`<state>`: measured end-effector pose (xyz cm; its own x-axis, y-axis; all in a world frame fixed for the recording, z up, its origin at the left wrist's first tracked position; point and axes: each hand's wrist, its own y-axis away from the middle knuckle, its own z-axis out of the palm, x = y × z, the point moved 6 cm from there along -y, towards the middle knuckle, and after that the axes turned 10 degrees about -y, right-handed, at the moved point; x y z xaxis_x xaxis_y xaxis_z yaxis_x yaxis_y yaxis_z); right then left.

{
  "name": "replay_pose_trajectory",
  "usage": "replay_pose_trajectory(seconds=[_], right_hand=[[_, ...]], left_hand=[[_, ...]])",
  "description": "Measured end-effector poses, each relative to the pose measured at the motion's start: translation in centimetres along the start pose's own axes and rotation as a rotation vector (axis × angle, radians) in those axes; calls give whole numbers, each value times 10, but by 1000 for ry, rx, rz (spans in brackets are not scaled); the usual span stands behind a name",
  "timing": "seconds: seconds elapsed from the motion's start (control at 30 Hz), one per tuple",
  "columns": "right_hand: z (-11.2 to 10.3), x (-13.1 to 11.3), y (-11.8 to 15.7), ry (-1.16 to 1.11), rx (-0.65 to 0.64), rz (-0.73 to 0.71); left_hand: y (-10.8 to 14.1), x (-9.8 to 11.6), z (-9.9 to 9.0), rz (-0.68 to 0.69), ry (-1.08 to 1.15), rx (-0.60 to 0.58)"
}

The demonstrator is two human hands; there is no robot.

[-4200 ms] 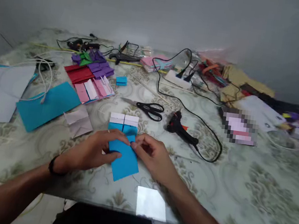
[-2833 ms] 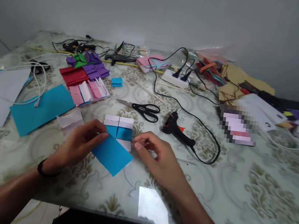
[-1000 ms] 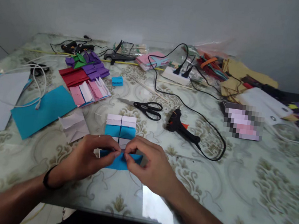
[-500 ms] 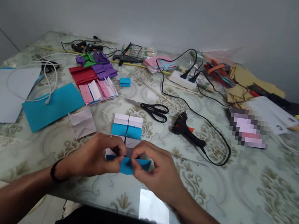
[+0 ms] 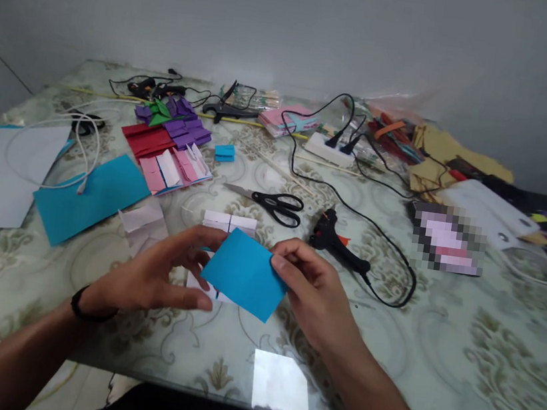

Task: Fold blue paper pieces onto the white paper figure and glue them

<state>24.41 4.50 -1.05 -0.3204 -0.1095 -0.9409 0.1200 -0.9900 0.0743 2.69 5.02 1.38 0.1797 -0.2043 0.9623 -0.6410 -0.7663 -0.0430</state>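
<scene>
A blue paper piece (image 5: pixel 245 274) is pinched at its right corner between the thumb and fingers of my right hand (image 5: pixel 315 291). It is tilted and raised above the table. At its left side my left hand (image 5: pixel 168 272) is open, thumb and fingers apart, with the fingertips close to the paper's edge. Beneath lies a row of folded white paper pieces (image 5: pixel 229 222), partly hidden by the blue paper and my left hand. A creased pale paper (image 5: pixel 144 225) rests beside my left hand.
Black-handled scissors (image 5: pixel 278 205) and a black glue gun (image 5: pixel 340 242) lie beyond my hands. Further back are a white power strip (image 5: pixel 331 149) with cords and folded pink, red and purple papers (image 5: pixel 187 130). A blue sheet (image 5: pixel 93 198) lies at left, a pixelated phone (image 5: pixel 445 238) at right.
The blue paper, held low by both hands before, is now lifted and turned with its flat face showing. My left hand has let go and spread its fingers; my right hand keeps its pinch.
</scene>
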Motion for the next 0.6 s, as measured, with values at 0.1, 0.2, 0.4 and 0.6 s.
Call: replay_pose_trajectory(seconds=[0.1, 0.2, 0.4, 0.6], right_hand=[[10, 10, -1, -105, -23, 77], [17, 14, 0, -101, -45, 80], [19, 12, 3, 39, -47, 40], [22, 15, 3, 56, -77, 37]], left_hand=[[1, -6, 9, -5, -23, -17], [1, -8, 11, -2, -67, -9], [2, -5, 13, -80, -155, -63], [4, -5, 14, -130, -192, -55]])
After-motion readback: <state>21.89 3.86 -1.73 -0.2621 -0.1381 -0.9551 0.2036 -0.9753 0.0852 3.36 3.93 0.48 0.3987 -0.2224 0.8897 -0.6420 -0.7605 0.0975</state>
